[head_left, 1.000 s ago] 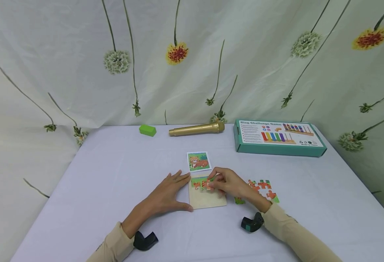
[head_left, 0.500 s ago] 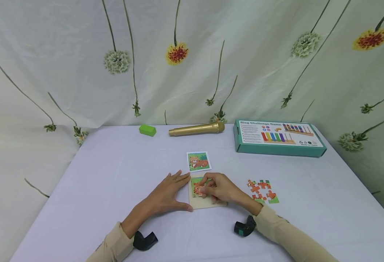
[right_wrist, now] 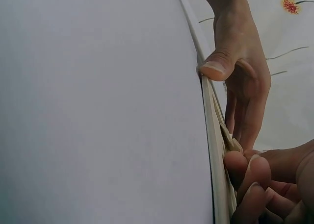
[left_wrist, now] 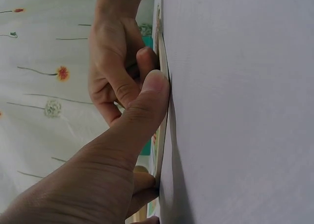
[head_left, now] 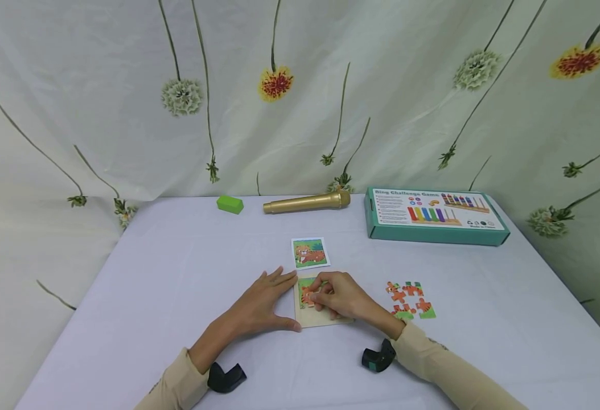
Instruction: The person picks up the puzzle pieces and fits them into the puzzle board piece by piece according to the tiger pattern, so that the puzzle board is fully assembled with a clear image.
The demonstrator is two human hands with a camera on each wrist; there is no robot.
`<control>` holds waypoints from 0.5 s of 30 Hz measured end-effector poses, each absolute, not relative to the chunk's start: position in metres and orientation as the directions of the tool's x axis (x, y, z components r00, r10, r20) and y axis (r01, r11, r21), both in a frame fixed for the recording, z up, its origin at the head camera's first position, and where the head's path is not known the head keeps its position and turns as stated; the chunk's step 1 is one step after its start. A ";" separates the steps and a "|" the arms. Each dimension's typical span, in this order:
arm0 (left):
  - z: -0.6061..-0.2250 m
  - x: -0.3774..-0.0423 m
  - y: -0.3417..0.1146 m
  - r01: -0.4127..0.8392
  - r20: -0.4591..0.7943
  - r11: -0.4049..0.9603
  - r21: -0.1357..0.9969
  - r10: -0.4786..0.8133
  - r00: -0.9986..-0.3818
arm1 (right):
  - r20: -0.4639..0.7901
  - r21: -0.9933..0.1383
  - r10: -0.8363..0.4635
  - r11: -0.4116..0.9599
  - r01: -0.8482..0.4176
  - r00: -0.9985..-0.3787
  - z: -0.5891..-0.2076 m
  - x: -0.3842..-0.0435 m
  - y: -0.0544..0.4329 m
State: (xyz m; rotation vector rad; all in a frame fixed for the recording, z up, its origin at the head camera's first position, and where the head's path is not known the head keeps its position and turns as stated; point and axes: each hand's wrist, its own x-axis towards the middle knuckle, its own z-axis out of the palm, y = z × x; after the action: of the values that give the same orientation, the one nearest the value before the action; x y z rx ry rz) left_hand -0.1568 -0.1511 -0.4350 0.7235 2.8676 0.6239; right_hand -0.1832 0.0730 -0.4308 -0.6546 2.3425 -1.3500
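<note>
A pale square puzzle board (head_left: 325,320) lies flat on the white-covered table, with part of an orange tiger picture in its upper left. My left hand (head_left: 259,304) is spread along the board's left side, fingertips at the top corner and thumb at the bottom one. Over the board, my right hand (head_left: 348,295) pinches a jigsaw piece (head_left: 307,299) between thumb and fingers, at the lower part of the picture. In the right wrist view the piece (right_wrist: 229,138) looks tilted against the board; the fingers hide most of it.
Just beyond the board lies a tiger picture card (head_left: 310,253). Several loose jigsaw pieces (head_left: 425,308) are to the right. At the back are a green block (head_left: 230,204), a gold microphone (head_left: 307,203) and a teal game box (head_left: 435,217).
My right hand has moved left and slightly nearer over the board. The green-edged piece by the right forearm is gone from the table, and more tiger picture shows on the board. My left hand stays.
</note>
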 end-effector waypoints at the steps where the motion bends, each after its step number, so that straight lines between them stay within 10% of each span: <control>1: -0.435 -0.157 -0.151 0.429 -0.013 0.801 0.418 0.478 -0.878 | -0.073 -0.870 -0.553 0.442 -0.218 -0.830 -0.431 -0.183 0.073; 15: -0.437 -0.158 -0.152 0.432 -0.009 0.800 0.417 0.479 -0.878 | -0.036 -0.822 -0.561 0.487 -0.295 -0.827 -0.429 -0.180 0.071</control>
State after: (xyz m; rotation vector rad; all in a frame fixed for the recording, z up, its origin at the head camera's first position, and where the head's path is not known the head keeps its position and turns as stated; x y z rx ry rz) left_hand -0.1579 -0.1517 -0.4372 0.7292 2.8714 0.6237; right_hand -0.1799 0.0707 -0.4294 -0.7231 2.4374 -1.2607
